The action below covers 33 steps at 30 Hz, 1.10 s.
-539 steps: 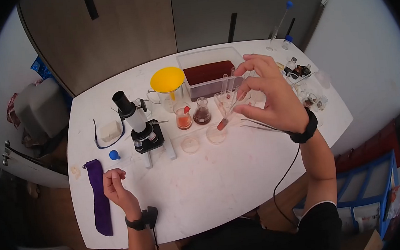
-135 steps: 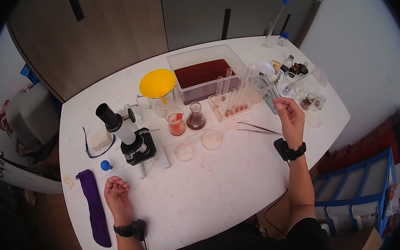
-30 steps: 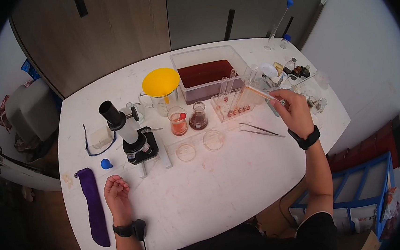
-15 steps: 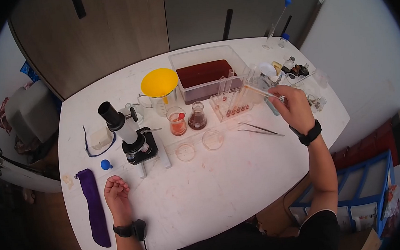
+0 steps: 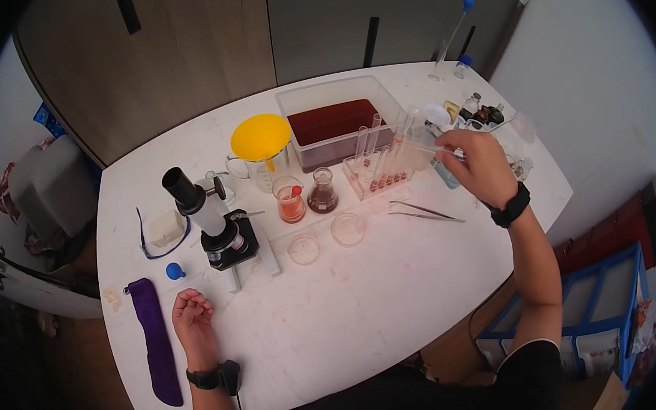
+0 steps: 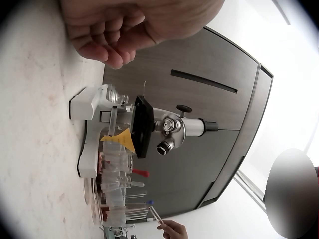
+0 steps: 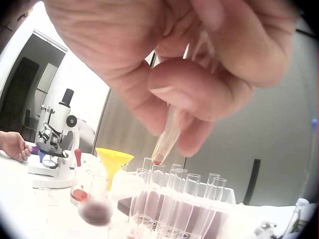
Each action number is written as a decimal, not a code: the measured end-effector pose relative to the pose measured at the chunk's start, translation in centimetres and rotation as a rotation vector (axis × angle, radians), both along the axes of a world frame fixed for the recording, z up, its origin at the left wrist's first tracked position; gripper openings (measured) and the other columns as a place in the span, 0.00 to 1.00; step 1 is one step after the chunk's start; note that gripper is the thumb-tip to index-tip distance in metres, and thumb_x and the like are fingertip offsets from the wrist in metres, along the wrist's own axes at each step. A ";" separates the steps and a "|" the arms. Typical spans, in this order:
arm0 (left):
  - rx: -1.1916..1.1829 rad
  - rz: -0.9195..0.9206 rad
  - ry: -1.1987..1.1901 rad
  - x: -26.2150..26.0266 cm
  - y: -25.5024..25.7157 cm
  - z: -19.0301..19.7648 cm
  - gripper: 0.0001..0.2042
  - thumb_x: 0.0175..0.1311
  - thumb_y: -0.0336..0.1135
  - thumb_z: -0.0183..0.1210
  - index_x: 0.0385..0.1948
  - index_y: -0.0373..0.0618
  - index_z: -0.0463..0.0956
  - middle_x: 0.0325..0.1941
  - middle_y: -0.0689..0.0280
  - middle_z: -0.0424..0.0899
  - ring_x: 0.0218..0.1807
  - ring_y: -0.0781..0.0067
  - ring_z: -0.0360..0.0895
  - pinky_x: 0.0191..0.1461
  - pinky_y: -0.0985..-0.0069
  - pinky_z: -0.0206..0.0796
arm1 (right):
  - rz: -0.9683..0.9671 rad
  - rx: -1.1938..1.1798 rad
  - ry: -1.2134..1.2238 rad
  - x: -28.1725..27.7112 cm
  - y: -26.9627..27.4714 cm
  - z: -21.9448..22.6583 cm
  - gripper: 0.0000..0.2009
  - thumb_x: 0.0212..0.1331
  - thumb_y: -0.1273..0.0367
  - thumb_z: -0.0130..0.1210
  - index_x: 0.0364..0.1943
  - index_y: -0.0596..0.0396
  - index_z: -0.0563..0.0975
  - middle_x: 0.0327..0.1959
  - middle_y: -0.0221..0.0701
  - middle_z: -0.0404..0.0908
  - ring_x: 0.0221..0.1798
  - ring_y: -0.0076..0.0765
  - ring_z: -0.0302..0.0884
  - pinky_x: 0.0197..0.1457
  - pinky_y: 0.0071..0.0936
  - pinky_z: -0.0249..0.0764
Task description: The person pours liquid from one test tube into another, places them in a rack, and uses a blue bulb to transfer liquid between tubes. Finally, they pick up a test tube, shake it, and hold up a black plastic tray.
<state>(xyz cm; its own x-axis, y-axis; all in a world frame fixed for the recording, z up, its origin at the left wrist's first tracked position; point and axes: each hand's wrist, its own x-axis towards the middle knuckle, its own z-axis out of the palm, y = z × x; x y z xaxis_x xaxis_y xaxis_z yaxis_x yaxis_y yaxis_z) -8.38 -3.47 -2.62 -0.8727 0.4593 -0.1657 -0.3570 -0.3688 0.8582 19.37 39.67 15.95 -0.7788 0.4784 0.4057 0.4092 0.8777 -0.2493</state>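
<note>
My right hand (image 5: 482, 162) pinches a clear glass test tube (image 7: 172, 128) between thumb and fingers. The tube slants down to the left over the test tube rack (image 5: 383, 194), with a reddish spot at its lower end. In the right wrist view that end sits right at the rims of the standing tubes (image 7: 192, 184). Reddish bits show low in the rack's front row. My left hand (image 5: 192, 323) rests near the table's left front, fingers loosely curled and holding nothing. A microscope (image 5: 214, 220) stands beyond it.
Two petri dishes (image 5: 348, 230) and tweezers (image 5: 427, 212) lie mid-table. Behind stand an orange-liquid flask (image 5: 290, 205), a dark-liquid flask (image 5: 322, 194), a yellow funnel (image 5: 259, 135) in a jug and a plastic tub (image 5: 320, 159). A purple pouch (image 5: 156, 346) lies left; small bottles (image 5: 483, 116) crowd the right.
Earlier, my right hand held a tube with red contents over a petri dish. It has since moved to the rack and, in the last second, shifted slightly away. My left hand has stayed put lately.
</note>
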 end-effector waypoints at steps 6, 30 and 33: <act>-0.003 -0.002 0.002 0.1 0.0 0.0 0.11 0.57 0.19 0.48 0.40 0.39 0.75 0.34 0.67 0.78 0.34 0.77 0.74 0.42 0.81 0.70 | -0.009 0.018 -0.042 -0.2 0.0 0.6 0.09 0.57 0.69 0.62 0.38 0.60 0.84 0.35 0.41 0.88 0.37 0.50 0.86 0.42 0.40 0.79; -0.012 -0.008 -0.008 0.2 0.0 0.3 0.11 0.57 0.19 0.48 0.39 0.39 0.76 0.33 0.67 0.78 0.34 0.77 0.74 0.42 0.81 0.70 | -0.001 0.102 -0.127 -0.7 -0.2 2.0 0.08 0.57 0.70 0.61 0.38 0.59 0.85 0.32 0.41 0.87 0.36 0.49 0.85 0.42 0.40 0.79; -0.009 -0.009 -0.007 0.1 0.0 0.2 0.11 0.57 0.19 0.48 0.39 0.39 0.76 0.33 0.67 0.78 0.33 0.76 0.74 0.42 0.81 0.70 | 0.001 0.110 -0.128 -0.8 -0.3 2.0 0.08 0.57 0.70 0.61 0.37 0.59 0.85 0.33 0.40 0.87 0.36 0.49 0.85 0.43 0.40 0.79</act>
<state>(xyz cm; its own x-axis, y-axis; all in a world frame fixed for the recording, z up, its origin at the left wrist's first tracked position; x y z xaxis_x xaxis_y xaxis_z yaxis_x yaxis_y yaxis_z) -8.24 -3.49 -2.46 -0.8675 0.4651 -0.1765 -0.3665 -0.3577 0.8589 18.55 39.41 17.98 -0.8280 0.4355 0.3531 0.4304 0.8973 -0.0975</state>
